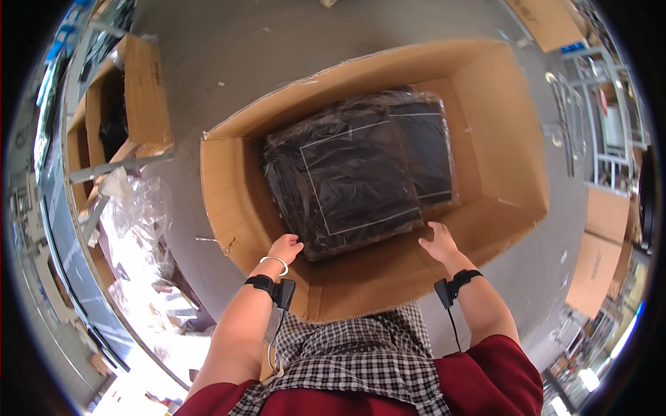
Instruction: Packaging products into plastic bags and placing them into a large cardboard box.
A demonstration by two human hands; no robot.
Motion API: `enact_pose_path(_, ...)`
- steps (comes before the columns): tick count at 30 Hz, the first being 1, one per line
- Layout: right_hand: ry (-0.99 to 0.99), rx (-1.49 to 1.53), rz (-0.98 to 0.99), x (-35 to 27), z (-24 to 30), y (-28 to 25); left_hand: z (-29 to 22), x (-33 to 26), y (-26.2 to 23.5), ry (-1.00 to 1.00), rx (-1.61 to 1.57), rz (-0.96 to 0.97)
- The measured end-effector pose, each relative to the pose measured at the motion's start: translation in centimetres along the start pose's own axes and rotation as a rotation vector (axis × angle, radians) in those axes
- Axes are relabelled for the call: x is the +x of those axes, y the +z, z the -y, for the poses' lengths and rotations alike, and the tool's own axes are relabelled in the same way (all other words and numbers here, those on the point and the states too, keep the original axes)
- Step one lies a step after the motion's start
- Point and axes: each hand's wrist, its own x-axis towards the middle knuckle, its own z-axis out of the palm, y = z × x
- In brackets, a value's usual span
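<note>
Against the near wall of the open cardboard box point(510, 149), a stack of black plastic-wrapped bundles point(357, 170) lies flat. The left hand point(284, 248) curls at its near left corner and the right hand point(438, 243) rests half-open at its near right corner, neither clearly gripping. It looks soft, floppy and slippery in its film, probably fairly heavy, so it is best taken from beneath at both near corners.

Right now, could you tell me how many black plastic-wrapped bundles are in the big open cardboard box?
2: the front bundle by both hands, and the rear bundle partly tucked beneath it on the right. More may be hidden underneath.

Second carton point(139, 97), crumpled clear plastic point(139, 208)
</note>
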Motion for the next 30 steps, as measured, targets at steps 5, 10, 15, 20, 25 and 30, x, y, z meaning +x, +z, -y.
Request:
enact_pose_path(5,0.114,0.004,0.024,15.6,0.4,3.6,3.9,8.2,5.9,-0.091,-0.075,-0.169)
enact_pose_path(10,0.079,0.287,0.019,24.7,0.9,6.7,3.6,15.3,9.1,-0.150,-0.049,-0.586)
enact_pose_path(15,0.025,0.324,-0.025,28.6,-0.2,7.7,3.6,19.5,9.4,-0.225,-0.056,-0.692)
enact_pose_path(20,-0.069,0.388,-0.137,26.0,-2.2,9.4,3.9,18.2,7.5,-0.202,-0.185,-0.506)
enact_pose_path(25,-0.108,0.453,-0.236,17.1,-3.3,8.0,-7.6,9.6,10.4,0.176,0.134,-0.308)
enact_pose_path(30,0.027,0.480,-0.344,12.0,-5.1,3.6,-13.9,2.9,12.3,0.658,-0.043,-0.291)
